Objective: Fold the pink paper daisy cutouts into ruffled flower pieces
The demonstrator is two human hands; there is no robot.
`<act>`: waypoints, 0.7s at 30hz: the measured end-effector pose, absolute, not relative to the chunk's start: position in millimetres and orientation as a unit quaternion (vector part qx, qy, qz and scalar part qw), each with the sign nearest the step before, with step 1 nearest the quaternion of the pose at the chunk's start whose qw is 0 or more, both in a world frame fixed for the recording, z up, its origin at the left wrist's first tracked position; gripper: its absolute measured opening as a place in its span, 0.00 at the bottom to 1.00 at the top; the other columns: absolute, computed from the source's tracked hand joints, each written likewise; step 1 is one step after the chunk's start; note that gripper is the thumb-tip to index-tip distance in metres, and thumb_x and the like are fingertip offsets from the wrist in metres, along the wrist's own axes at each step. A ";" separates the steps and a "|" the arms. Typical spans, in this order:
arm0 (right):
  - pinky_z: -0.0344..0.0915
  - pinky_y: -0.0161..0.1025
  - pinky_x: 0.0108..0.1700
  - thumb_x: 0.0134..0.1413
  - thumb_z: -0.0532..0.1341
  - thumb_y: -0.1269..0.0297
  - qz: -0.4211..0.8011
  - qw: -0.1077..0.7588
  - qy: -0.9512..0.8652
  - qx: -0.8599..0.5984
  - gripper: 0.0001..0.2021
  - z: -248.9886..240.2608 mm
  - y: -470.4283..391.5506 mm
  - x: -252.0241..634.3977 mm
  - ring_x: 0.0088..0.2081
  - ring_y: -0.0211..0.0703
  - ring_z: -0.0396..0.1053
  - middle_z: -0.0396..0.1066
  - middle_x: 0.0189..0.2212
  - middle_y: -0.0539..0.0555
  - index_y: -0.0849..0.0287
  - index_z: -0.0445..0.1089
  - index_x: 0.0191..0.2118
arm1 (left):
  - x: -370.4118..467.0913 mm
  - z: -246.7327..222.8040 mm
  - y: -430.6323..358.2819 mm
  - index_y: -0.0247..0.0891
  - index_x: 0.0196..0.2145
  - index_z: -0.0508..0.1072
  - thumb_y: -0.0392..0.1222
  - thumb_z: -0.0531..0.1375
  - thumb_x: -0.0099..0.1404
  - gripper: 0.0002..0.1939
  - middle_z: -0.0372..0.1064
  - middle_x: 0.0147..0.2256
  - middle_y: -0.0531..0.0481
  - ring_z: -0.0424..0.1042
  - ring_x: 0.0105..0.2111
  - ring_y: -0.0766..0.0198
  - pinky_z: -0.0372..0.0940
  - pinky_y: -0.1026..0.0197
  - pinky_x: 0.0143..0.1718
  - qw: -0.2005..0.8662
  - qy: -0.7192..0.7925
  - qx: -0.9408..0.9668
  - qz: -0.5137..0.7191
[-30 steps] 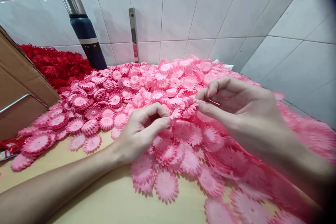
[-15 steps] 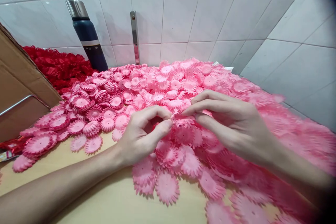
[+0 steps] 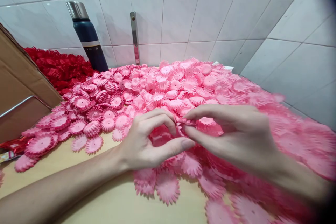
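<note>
A large heap of pink scalloped petal discs (image 3: 115, 100) covers the table, many with a small centre hole. Over the middle of it, my right hand (image 3: 236, 129) pinches a pink petal piece (image 3: 187, 121) between thumb and index finger. My left hand (image 3: 154, 140) is just left of that piece, thumb and fingers apart, its fingertips close to the petal's edge. Whether they touch it is hard to tell. Part of the piece is hidden by my fingers.
A dark blue bottle (image 3: 90, 42) with a steel cap leans in view at the back left, beside a red petal pile (image 3: 60, 68). A cardboard box (image 3: 23, 87) stands at the left. Behind are a tiled wall (image 3: 178, 14) and metal bracket (image 3: 134, 38).
My left thumb and fingers have opened from their pinch, the thumb reaching right. My right hand has lowered slightly and closed on the petal piece.
</note>
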State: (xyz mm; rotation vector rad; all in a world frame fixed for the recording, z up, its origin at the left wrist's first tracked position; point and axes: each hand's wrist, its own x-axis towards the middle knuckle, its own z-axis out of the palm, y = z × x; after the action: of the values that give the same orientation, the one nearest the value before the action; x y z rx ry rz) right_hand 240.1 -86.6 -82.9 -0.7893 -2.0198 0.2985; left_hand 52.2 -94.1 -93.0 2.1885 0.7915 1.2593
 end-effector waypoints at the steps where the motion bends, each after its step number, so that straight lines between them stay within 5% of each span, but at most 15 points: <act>1: 0.72 0.34 0.29 0.51 0.65 0.74 0.093 0.457 -0.830 -0.305 0.07 -82.1 -87.3 240.0 0.26 0.36 0.73 0.76 0.27 0.46 0.54 0.70 0.33 | 52.3 -94.4 -93.8 0.35 0.26 0.71 0.37 0.68 0.57 0.08 0.72 0.30 0.47 0.71 0.29 0.63 0.67 0.63 0.32 0.241 0.299 0.800 0.461; 4: 0.72 0.30 0.28 0.51 0.65 0.76 0.060 0.460 -0.842 -0.276 0.06 -80.2 -88.7 240.5 0.25 0.34 0.73 0.77 0.26 0.47 0.57 0.72 0.32 | 52.6 -98.0 -92.0 0.33 0.28 0.72 0.37 0.64 0.61 0.07 0.72 0.28 0.46 0.70 0.28 0.64 0.66 0.63 0.30 0.212 0.322 0.800 0.460; 11: 0.74 0.26 0.30 0.44 0.71 0.72 0.316 0.514 -0.687 -0.404 0.06 -73.7 -84.5 238.5 0.28 0.35 0.76 0.78 0.27 0.47 0.56 0.75 0.30 | 55.6 -90.8 -90.9 0.31 0.25 0.71 0.29 0.59 0.64 0.10 0.71 0.27 0.46 0.70 0.27 0.67 0.65 0.66 0.30 0.193 0.307 0.784 0.503; 21: 0.76 0.30 0.30 0.38 0.74 0.68 0.393 0.549 -0.607 -0.419 0.08 -71.2 -79.0 234.2 0.29 0.39 0.77 0.79 0.28 0.49 0.56 0.76 0.28 | 60.3 -91.1 -86.8 0.35 0.22 0.69 0.32 0.57 0.66 0.14 0.67 0.23 0.50 0.67 0.25 0.67 0.64 0.63 0.30 0.189 0.324 0.761 0.529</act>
State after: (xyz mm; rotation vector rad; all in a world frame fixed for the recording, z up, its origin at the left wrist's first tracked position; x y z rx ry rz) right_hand 234.2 -79.0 -71.2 -0.9915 -1.4384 0.9307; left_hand 60.3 -86.8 -91.1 2.1402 0.9104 1.4880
